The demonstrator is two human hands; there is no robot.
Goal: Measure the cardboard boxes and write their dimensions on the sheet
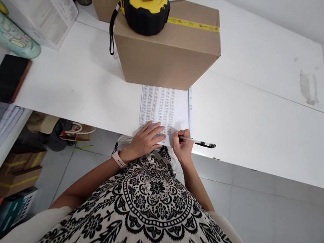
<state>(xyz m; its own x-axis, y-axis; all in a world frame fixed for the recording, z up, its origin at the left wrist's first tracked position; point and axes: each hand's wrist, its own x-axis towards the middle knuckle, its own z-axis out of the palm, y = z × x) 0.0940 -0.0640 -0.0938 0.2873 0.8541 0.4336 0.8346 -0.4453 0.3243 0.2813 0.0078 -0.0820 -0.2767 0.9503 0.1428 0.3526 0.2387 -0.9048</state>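
Observation:
A white sheet of paper [181, 110] filled with columns of small handwriting lies at the front edge of the white table. Flat on its lower left part rests my left hand [148, 137], fingers spread; a pale watch [119, 159] is on that wrist. My right hand [183, 146] is closed around a pen [203, 143] with a clear barrel and black cap end, at the sheet's lower right. The pen's tip is hidden by my fingers. Part of the sheet's far end is covered by a cardboard box [168, 65].
On the box sits a yellow and black tape measure [144, 6], its blade extended right. A phone [7, 78], a mint patterned case [12, 32] and a white package [32, 1] are at the left. Boxes [15, 179] fill a low shelf. The table [252, 120] stretches right.

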